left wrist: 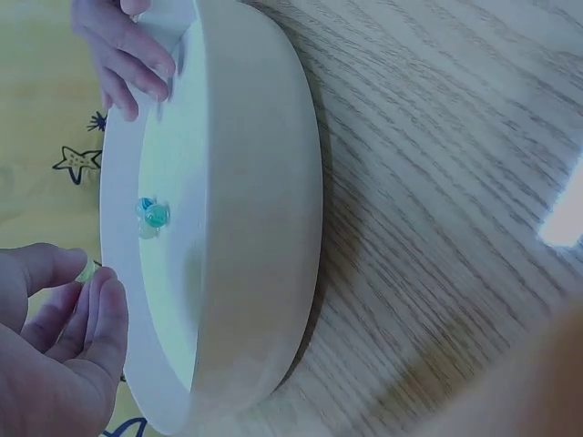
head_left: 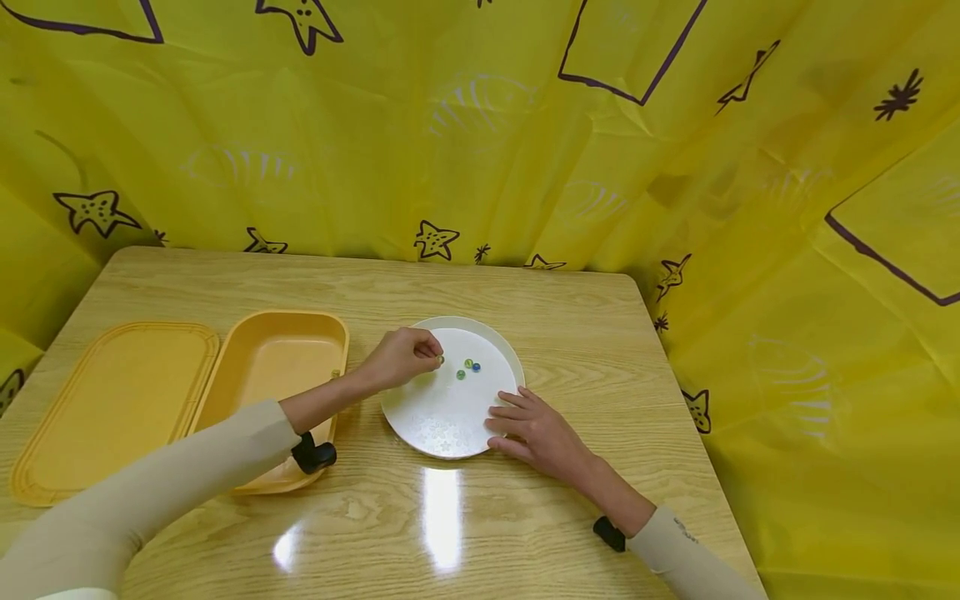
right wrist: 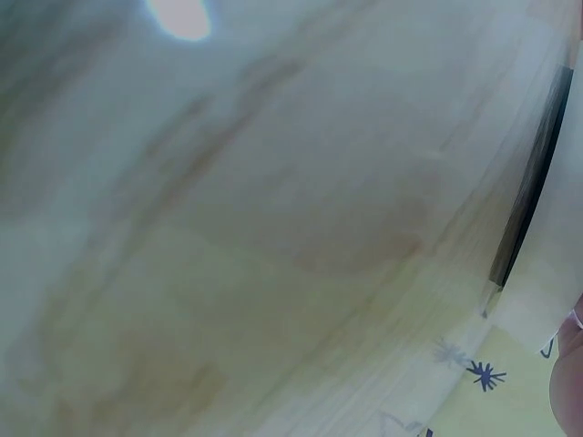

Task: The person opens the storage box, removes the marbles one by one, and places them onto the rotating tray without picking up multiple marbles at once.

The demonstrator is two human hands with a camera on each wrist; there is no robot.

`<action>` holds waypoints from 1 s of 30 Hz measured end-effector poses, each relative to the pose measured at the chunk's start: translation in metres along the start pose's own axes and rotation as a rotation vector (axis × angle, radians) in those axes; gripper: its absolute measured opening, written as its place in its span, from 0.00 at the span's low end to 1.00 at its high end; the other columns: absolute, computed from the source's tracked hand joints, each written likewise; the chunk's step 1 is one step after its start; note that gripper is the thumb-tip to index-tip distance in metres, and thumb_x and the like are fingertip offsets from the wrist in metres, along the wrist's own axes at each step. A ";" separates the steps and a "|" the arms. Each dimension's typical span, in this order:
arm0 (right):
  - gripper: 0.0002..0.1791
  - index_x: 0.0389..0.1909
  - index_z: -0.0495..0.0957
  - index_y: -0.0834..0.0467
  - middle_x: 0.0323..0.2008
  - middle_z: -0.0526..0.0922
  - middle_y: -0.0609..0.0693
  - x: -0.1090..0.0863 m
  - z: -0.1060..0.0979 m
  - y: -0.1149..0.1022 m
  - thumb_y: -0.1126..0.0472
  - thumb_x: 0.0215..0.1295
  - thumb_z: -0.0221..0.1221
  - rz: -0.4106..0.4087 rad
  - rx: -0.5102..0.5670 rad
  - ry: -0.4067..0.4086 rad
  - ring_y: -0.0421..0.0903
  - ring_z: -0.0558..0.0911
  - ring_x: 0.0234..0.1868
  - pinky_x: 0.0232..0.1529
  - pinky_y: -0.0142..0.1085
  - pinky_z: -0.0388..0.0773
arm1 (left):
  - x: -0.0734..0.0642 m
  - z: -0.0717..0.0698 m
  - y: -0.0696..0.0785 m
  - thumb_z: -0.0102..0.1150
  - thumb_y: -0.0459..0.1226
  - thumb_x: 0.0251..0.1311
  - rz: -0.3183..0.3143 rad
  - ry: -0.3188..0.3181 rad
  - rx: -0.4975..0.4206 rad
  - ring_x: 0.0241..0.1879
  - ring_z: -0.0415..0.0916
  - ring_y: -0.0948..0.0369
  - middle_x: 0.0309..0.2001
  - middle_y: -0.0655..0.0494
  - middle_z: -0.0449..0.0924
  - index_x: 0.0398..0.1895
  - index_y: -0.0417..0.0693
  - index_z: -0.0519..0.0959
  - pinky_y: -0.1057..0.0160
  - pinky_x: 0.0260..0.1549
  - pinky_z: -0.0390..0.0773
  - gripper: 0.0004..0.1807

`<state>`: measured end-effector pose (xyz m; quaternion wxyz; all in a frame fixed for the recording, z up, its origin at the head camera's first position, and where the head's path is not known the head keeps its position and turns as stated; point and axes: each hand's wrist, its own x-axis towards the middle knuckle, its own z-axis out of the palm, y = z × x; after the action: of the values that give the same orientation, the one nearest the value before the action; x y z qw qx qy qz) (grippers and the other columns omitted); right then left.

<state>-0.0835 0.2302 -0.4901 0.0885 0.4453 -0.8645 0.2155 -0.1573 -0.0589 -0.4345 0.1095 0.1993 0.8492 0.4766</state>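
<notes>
My left hand (head_left: 403,360) pinches a small yellow-green glass marble (left wrist: 86,270) between thumb and fingertips, held above the left part of a round white tray (head_left: 427,429). On the tray floor, right of that hand, lie a green marble (head_left: 461,375), a yellow-green marble (head_left: 468,363) and a blue marble (head_left: 476,367), close together. My right hand (head_left: 536,432) rests at the tray's right rim with its fingers spread and extended over the edge. The right wrist view shows mostly table, with only a sliver of that hand at its edge.
Left of the tray stands a rectangular orange container (head_left: 258,367), partly covered by the left forearm. A flat orange lid (head_left: 120,400) lies beside it. The wooden table (head_left: 577,333) backs onto a yellow patterned curtain (head_left: 360,150).
</notes>
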 end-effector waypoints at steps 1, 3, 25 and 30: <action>0.22 0.50 0.86 0.57 0.52 0.85 0.51 0.000 0.000 0.000 0.44 0.71 0.58 -0.001 -0.001 0.000 0.54 0.76 0.63 0.68 0.53 0.61 | 0.001 0.001 -0.001 0.65 0.27 0.59 0.000 -0.001 0.003 0.35 0.80 0.57 0.32 0.51 0.83 0.34 0.35 0.82 0.62 0.37 0.79 0.02; 0.21 0.50 0.86 0.57 0.52 0.85 0.51 0.000 0.000 0.000 0.45 0.71 0.59 0.000 -0.001 -0.002 0.54 0.76 0.63 0.68 0.53 0.60 | 0.004 0.003 -0.001 0.66 0.27 0.59 -0.004 -0.002 0.014 0.35 0.80 0.58 0.32 0.51 0.83 0.34 0.36 0.82 0.62 0.38 0.79 0.02; 0.27 0.49 0.86 0.57 0.51 0.85 0.50 -0.001 0.001 0.002 0.40 0.75 0.50 -0.006 -0.003 0.011 0.53 0.75 0.63 0.68 0.52 0.61 | 0.021 0.026 -0.007 0.66 0.26 0.55 0.003 -0.005 0.096 0.32 0.80 0.58 0.29 0.52 0.83 0.31 0.36 0.83 0.65 0.36 0.78 0.02; 0.28 0.50 0.86 0.57 0.51 0.85 0.50 -0.001 0.001 0.002 0.40 0.75 0.48 -0.001 -0.003 0.005 0.53 0.75 0.64 0.69 0.51 0.60 | 0.022 0.027 -0.007 0.67 0.25 0.54 -0.007 -0.015 0.109 0.32 0.80 0.59 0.29 0.53 0.83 0.30 0.37 0.83 0.65 0.35 0.77 0.03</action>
<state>-0.0847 0.2317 -0.4921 0.0913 0.4453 -0.8643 0.2152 -0.1681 -0.0317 -0.4542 0.1066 0.2053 0.8737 0.4279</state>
